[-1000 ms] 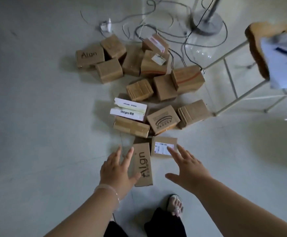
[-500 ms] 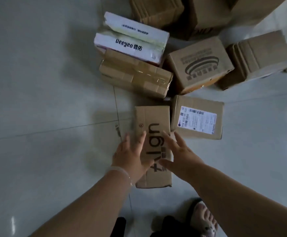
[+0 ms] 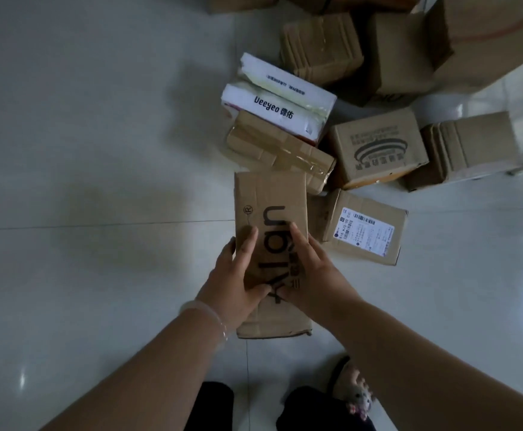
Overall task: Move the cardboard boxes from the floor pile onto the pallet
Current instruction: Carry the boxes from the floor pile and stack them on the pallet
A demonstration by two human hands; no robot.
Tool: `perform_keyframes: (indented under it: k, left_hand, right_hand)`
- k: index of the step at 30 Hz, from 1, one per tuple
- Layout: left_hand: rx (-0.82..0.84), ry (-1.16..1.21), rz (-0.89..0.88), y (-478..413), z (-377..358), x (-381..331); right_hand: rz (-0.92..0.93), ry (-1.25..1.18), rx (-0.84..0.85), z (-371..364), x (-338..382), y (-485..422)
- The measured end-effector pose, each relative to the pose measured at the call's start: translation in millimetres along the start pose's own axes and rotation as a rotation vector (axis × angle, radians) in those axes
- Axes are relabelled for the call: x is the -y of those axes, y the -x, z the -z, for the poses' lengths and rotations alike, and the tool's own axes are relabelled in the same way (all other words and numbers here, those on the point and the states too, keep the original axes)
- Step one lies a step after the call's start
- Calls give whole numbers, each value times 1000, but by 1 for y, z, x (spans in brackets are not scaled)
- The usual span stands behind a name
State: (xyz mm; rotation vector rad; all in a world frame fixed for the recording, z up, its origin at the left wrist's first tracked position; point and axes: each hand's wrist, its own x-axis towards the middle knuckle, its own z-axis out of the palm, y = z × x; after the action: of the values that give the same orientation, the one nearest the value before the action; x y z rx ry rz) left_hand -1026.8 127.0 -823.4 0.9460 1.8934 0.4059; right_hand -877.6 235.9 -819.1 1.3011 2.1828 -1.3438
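Head view looks straight down on the floor pile. The nearest piece, the long printed box, lies lengthwise away from the person; its far end meets or overlaps the taped box, and I cannot tell whether it has left the tiled floor. The left hand and the right hand clasp it from its two long sides; thumbs and the leading fingers lie on the printed top and the rest turn down over the edges, so both hands have hold of this one box and nothing else.

That two-sided clasp suits a long, narrow carton, which one hand could hardly span. The hold sits on the half nearer the body, probably because that is what the reach allows, so the far end may dip as it rises. The labelled box sits just beside it on the right; behind are the white lettered box, the box with a ring emblem and further cartons, crowded together.

The step looks like the pick-up of the front box, taken first because it bars the way to the others. The pallet is not in sight, so a turn or a walk should follow; most of the pile appears unmoved. The far end could snag the taped box on the way up.
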Motion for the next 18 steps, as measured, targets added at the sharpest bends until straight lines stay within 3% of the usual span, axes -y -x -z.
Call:
perform_keyframes:
  k: [10, 14, 18]
  left_hand:
    - [-261, 180, -44, 189, 228, -152]
    - [-350, 257, -16, 285, 316, -185]
    - [-456, 320, -43, 371, 401, -197]
  right_hand:
    - [265, 151, -36, 155, 262, 138]
    - [358, 294, -3, 191, 381, 203]
    - [516, 226, -7, 206, 484, 260]
